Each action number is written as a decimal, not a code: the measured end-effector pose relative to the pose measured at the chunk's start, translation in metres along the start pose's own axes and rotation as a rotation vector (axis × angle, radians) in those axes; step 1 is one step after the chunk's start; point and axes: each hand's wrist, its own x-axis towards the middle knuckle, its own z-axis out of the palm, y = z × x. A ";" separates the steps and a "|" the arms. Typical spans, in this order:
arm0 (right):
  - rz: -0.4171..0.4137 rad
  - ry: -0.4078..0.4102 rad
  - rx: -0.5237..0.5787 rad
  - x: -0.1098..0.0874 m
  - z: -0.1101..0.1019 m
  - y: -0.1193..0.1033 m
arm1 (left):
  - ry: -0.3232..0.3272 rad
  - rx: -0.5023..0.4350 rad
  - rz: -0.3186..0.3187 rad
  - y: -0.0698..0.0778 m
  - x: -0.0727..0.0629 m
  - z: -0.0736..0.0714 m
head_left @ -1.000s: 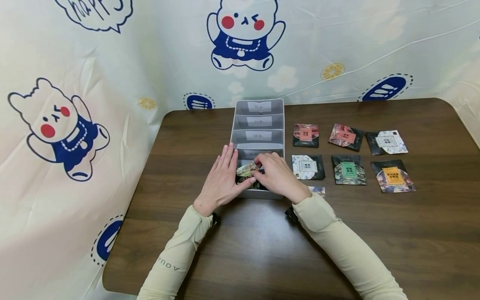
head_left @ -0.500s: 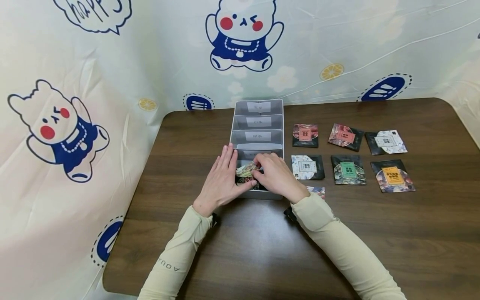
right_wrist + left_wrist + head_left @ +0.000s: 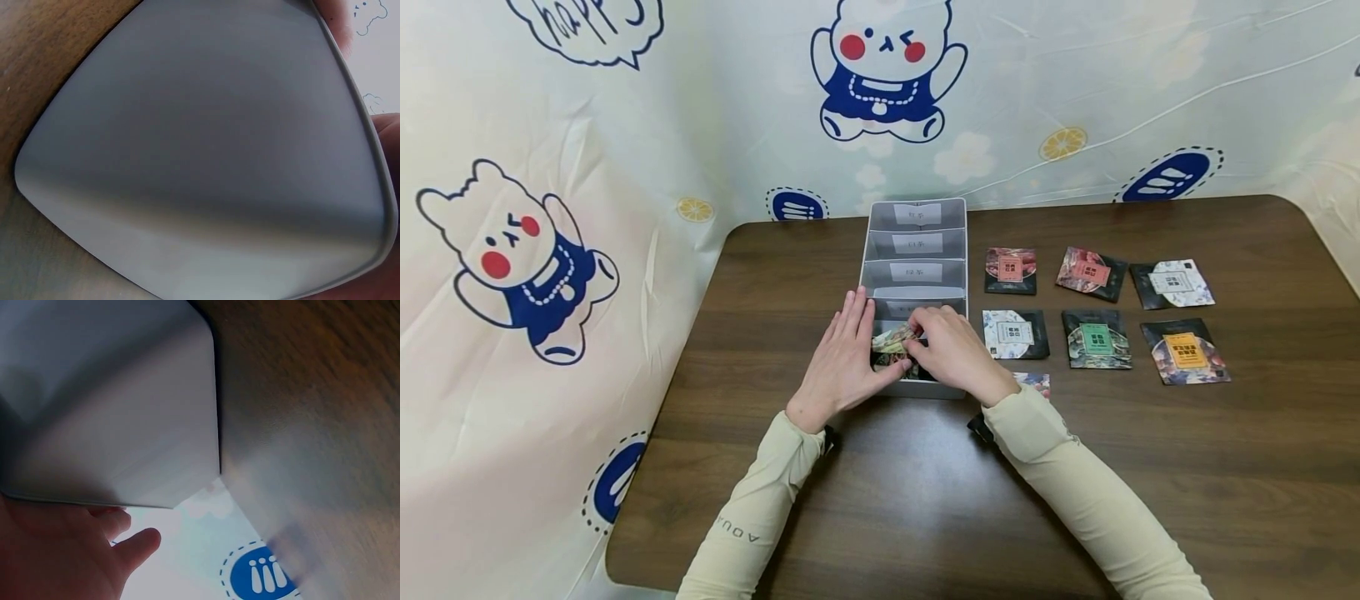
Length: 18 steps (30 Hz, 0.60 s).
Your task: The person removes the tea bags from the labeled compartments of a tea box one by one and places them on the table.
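A long grey divided box [image 3: 925, 389] stands on the table, its dividers bearing white labels. In its front compartment lie tea sachets, one with a pale green-yellow print [image 3: 893, 337] and a dark one [image 3: 891, 361] nearer me. My right hand [image 3: 951, 346] reaches over the front right rim, fingers curled, and pinches the pale sachet between thumb and fingers. My left hand [image 3: 846, 354] rests along the box's left rim with straight fingers, its thumb over the dark sachet. Both wrist views show mostly the box's outer wall [image 3: 137, 437], with part of the left hand below it.
Right of the box lie several tea sachets: red ones [image 3: 1010, 268], [image 3: 1092, 273], white-and-black ones [image 3: 1172, 284], [image 3: 1015, 334], a green-labelled one [image 3: 1096, 339] and an orange-labelled one [image 3: 1186, 352]. Another sachet [image 3: 1036, 382] is partly hidden by the right wrist. A printed curtain [image 3: 737, 108] hangs behind the table.
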 end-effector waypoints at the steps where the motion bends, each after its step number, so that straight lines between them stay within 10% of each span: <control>1: 0.000 0.001 0.001 0.000 0.000 0.000 | 0.000 0.000 0.000 0.000 0.000 0.000; 18: 0.023 -0.022 0.052 -0.003 -0.006 0.001 | 0.007 -0.026 -0.003 -0.001 0.000 0.002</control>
